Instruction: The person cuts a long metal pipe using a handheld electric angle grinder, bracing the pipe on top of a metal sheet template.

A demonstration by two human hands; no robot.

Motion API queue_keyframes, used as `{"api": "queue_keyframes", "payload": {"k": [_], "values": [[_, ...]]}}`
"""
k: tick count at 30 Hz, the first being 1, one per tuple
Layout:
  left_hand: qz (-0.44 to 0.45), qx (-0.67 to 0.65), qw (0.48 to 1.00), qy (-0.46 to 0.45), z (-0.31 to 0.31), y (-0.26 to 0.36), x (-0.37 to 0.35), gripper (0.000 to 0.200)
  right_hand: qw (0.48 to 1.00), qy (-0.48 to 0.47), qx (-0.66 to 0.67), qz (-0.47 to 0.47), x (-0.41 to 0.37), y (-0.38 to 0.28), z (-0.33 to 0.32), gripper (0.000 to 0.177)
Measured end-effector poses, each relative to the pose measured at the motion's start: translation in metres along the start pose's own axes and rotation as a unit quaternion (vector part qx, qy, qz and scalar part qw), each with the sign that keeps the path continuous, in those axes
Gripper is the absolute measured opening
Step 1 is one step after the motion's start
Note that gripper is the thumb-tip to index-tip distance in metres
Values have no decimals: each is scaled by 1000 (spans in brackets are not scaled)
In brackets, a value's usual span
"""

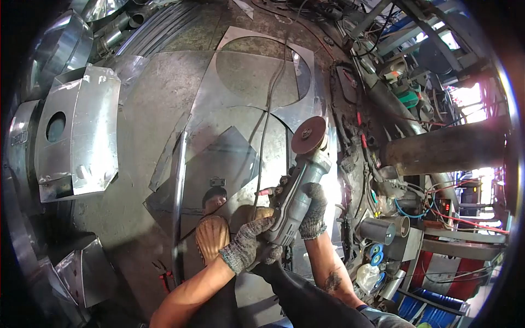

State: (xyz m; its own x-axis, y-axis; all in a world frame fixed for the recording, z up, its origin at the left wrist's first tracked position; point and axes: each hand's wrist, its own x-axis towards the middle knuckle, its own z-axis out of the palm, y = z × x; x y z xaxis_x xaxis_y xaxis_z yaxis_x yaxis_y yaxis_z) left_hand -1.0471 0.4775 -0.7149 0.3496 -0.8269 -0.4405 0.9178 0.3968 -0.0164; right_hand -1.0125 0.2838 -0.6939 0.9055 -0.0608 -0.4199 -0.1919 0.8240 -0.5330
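An angle grinder (292, 202) with a reddish-brown disc (309, 135) is held up at the middle, disc end pointing away from me. My left hand (249, 243), in a grey knit glove, is closed around the rear of its body. My right hand (314, 210), gloved the same way, grips the body's right side nearer the head. A dark cord (268, 104) runs across the floor behind the tool. Beneath and beyond lies shiny sheet metal (205, 104) with a large round cut-out. A darker angular plate (224, 158) lies left of the grinder.
A polished tube (179, 191) lies left of the plate, with red-handled pliers (164, 276) near its lower end. Bent metal housings (98, 131) line the left side. On the right are a thick pipe (448, 145), short metal cylinders (377, 230), blue-rimmed discs (376, 254) and tangled cables.
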Motion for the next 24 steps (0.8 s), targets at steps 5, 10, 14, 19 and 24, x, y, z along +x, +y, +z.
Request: {"api": "queue_keyframes", "payload": {"k": [5,10,14,19,24], "values": [[-2,-46,999,-16,1,0,2,56,1000,30,0,10,-6,3,10,67],[24,-2,1000,-1,5,-2,1,46,998,50,-32,1,-6,-1,21,68],[-9,-15,1000,1,1,0,1,45,1000,6,19,23,-4,0,10,58],[-15,-13,999,42,-4,-7,1,44,999,25,-3,28,-7,3,12,69],[0,23,1000,-9,6,-5,5,74,998,6,52,23,-8,3,8,63]]}}
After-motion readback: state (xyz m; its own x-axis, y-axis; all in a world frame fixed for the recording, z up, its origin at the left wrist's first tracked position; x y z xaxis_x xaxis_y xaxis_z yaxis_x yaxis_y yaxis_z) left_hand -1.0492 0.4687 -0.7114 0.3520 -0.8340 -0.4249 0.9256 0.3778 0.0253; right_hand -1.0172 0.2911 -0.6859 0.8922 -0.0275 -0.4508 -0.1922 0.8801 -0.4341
